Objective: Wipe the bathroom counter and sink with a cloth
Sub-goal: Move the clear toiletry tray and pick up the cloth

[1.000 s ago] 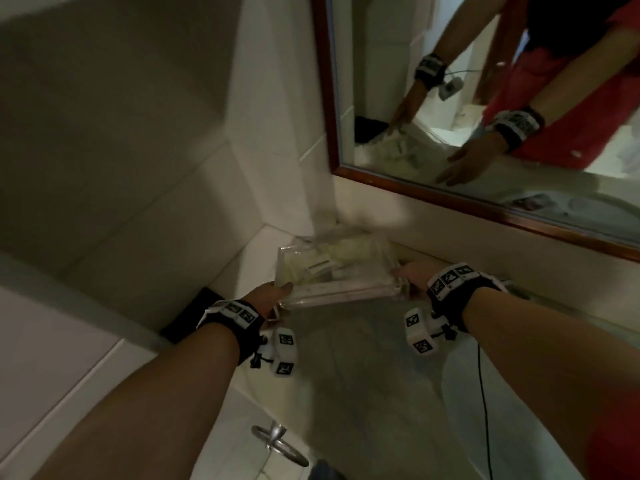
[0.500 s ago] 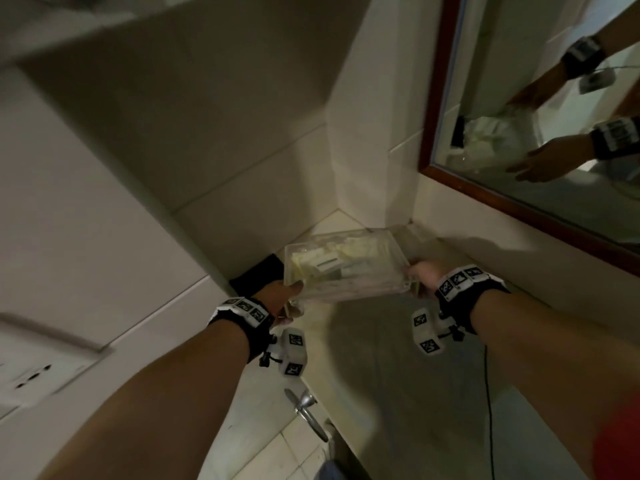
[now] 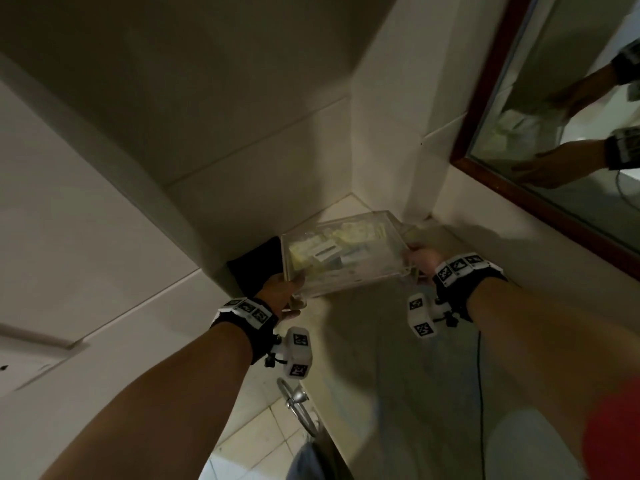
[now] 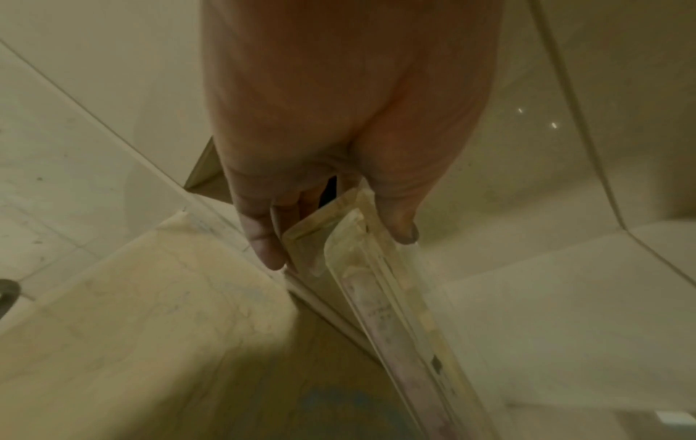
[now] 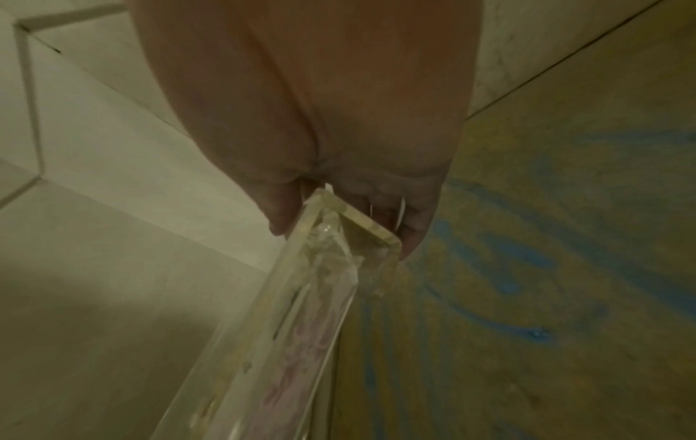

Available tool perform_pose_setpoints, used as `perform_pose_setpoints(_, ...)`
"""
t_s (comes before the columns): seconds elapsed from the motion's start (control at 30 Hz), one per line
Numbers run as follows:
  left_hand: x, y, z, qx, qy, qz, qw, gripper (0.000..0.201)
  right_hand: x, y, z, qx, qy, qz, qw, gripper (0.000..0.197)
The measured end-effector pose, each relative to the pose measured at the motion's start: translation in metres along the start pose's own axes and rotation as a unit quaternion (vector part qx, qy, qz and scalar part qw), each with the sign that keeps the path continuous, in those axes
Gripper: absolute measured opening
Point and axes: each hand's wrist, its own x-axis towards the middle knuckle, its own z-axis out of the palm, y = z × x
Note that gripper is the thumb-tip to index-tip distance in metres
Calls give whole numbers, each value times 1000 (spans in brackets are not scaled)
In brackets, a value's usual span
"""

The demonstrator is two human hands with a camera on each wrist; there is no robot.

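A clear acrylic tray (image 3: 343, 254) filled with small pale packets hangs over the far left corner of the grey stone counter (image 3: 398, 375). My left hand (image 3: 284, 296) grips its near left corner, thumb on top and fingers underneath (image 4: 263, 238). My right hand (image 3: 420, 259) grips the right end the same way, thumb (image 5: 278, 214) above the rim. In both wrist views the tray (image 4: 380, 297) (image 5: 301, 312) shows edge-on and lifted off the counter. No cloth or sink is in view.
Tiled walls (image 3: 242, 133) close the corner behind and left of the tray. A wood-framed mirror (image 3: 554, 150) hangs on the right. A dark object (image 3: 256, 268) sits at the counter's left end. A chrome ring holder (image 3: 298, 407) hangs below the counter edge.
The view has swung left and down. Both hands still hold the tray, which has moved slightly toward the left corner.
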Motion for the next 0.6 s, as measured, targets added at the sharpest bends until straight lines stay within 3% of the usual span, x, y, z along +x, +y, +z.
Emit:
perform_pose_setpoints(0.27, 22, 4, 8, -33, 15, -1, 999, 40, 20, -2, -1, 17, -20, 20, 999, 40)
perform_pose_setpoints(0.6, 35, 4, 25, -72, 15, -22, 997, 33, 37, -5, -5, 32, 10, 33, 999, 44)
